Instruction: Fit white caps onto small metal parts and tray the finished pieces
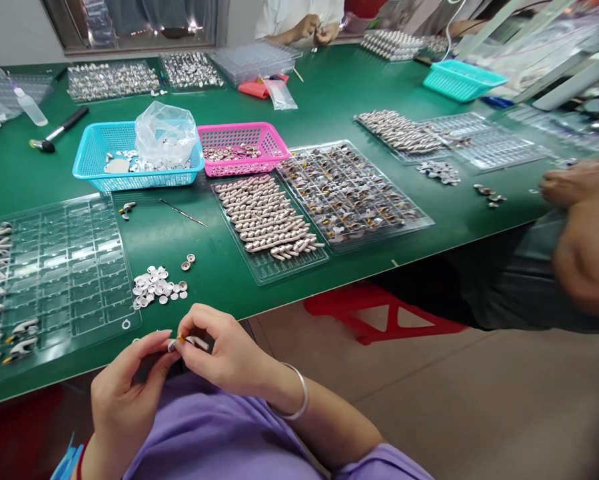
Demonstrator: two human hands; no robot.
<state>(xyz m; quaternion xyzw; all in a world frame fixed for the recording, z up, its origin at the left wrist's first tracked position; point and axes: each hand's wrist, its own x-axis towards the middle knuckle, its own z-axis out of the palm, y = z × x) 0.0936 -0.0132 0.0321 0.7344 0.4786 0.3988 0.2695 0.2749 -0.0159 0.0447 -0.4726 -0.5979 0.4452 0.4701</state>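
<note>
Close to my body, just off the table's front edge, my left hand (126,387) and my right hand (224,350) meet fingertip to fingertip. Between them is a small white earbud shell (198,343) with a stem and a bit of yellow. My left thumb and forefinger pinch its round end, while the right fingers grip it by the stem side. Its finer details are covered by my fingers. Ahead on the table lies a pile of small round white caps (156,287), with two loose metallic caps (188,262) beside it. Left of the pile is a clear compartment tray (79,253) partly filled with similar shells.
A blue basket (86,157) and a pink basket (274,143) stand behind. Tweezers (182,212) lie near a tray of stems (266,217) and a tray of shells (354,190). At right, a co-worker's arm (589,227) reaches the table, above a red stool (379,310).
</note>
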